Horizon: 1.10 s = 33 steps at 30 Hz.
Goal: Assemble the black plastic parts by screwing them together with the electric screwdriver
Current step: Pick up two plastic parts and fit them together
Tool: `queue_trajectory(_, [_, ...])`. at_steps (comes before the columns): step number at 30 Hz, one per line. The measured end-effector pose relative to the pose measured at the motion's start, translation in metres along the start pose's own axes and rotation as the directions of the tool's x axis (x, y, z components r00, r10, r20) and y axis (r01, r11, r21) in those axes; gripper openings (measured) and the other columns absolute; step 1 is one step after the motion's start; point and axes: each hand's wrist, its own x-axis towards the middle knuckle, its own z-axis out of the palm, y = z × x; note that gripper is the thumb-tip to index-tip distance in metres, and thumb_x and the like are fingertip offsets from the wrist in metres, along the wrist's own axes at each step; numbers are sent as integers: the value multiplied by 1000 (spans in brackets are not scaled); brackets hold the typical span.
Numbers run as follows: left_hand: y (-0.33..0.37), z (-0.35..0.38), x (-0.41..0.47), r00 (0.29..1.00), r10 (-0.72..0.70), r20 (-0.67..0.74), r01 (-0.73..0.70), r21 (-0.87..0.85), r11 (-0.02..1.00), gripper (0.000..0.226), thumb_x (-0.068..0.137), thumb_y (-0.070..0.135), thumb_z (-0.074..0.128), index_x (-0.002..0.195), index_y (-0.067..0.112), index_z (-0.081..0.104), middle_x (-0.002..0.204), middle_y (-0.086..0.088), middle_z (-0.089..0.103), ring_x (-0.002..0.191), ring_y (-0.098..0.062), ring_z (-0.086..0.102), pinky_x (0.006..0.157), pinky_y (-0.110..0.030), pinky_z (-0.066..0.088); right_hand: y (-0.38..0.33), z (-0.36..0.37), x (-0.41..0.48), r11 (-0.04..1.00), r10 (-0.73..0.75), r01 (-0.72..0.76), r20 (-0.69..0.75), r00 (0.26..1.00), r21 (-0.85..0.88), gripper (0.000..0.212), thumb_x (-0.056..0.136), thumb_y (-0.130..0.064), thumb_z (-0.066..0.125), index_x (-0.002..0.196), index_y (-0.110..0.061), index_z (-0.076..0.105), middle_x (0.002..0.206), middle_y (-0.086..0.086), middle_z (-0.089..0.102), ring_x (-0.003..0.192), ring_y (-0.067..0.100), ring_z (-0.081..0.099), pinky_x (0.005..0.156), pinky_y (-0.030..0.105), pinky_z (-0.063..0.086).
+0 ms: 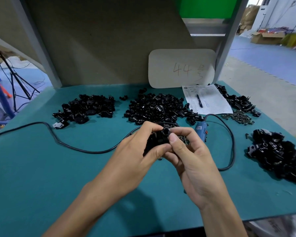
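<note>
Both hands meet over the middle of the teal table (41, 168). My left hand (135, 151) grips a black plastic part (158, 139) from the left, its fingers curled round it. My right hand (190, 154) pinches the same part from the right, thumb on its front; a round socket faces up. The blue electric screwdriver (201, 130) lies on the table just right of my right hand, untouched. A small heap of screws (184, 140) shows behind my right fingers.
Piles of black parts lie at the back left (85, 108), back centre (157, 106), back right (237, 100) and right (277, 154). More screws (239, 117) lie by a paper sheet with a pen (206, 100). The black cable (58, 141) loops across the table.
</note>
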Motion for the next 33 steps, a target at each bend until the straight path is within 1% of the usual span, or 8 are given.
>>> queue_trajectory(6, [-2,-2,2,1000,8,-4,-9,-41,999,26,91,60,62,111,44,57,90,17,68,81,-6,63,62,-13,45,0,-2,1,1000,17,-17,10,1000,3,11,79,-28,74,90,-23,74,74,6,72,74,16,73,77,24,59])
queue_trajectory(14, [-8,-6,3,999,-22,24,24,-111,994,29,89,55,70,112,39,62,93,7,73,78,-22,67,67,-45,52,5,-3,4,999,49,-49,5,999,16,13,77,-30,76,89,-24,74,75,6,72,72,16,73,75,24,59])
queue_trajectory(20, [-16,-7,2,1000,5,24,-2,-90,996,22,91,53,68,109,42,61,82,15,69,64,-4,57,54,-19,45,10,-1,6,999,44,-44,25,999,-3,10,81,-29,75,90,-24,74,77,4,73,75,15,73,77,24,59])
queue_trajectory(25, [-38,-14,3,996,-86,-24,84,-62,995,29,88,61,65,109,41,61,84,13,70,67,-11,62,61,-28,52,24,-19,29,971,82,-82,-9,997,-226,12,91,-34,70,97,-26,77,99,7,77,87,14,71,81,26,59])
queue_trajectory(27, [-52,-21,3,987,-148,-56,146,-30,989,32,84,64,64,108,42,60,81,11,68,60,-10,58,55,-25,48,32,-38,52,859,14,-65,-103,995,-508,12,98,-34,66,101,-30,77,106,1,76,89,9,70,84,30,60])
queue_trajectory(29, [-62,-26,2,983,-174,-51,174,-7,985,33,85,65,62,107,42,59,76,12,65,52,-5,49,47,-15,37,42,-56,78,556,-28,-70,-103,994,-828,14,101,-32,62,108,-32,74,104,-11,74,94,6,68,93,36,57])
queue_trajectory(31, [-69,-28,2,984,-175,-29,175,10,984,34,86,67,60,108,41,57,70,17,61,49,-4,43,45,-13,32,60,-67,102,231,102,-66,-43,994,-971,20,102,-30,61,120,-28,70,113,-9,72,97,9,65,94,33,54])
queue_trajectory(33, [-73,-28,1,984,-174,-26,175,17,984,37,87,69,57,110,40,56,67,18,60,47,-5,41,45,-14,31,80,-70,119,11,255,-24,-20,967,-1000,27,103,-31,60,129,-29,65,124,1,67,97,17,62,84,29,50])
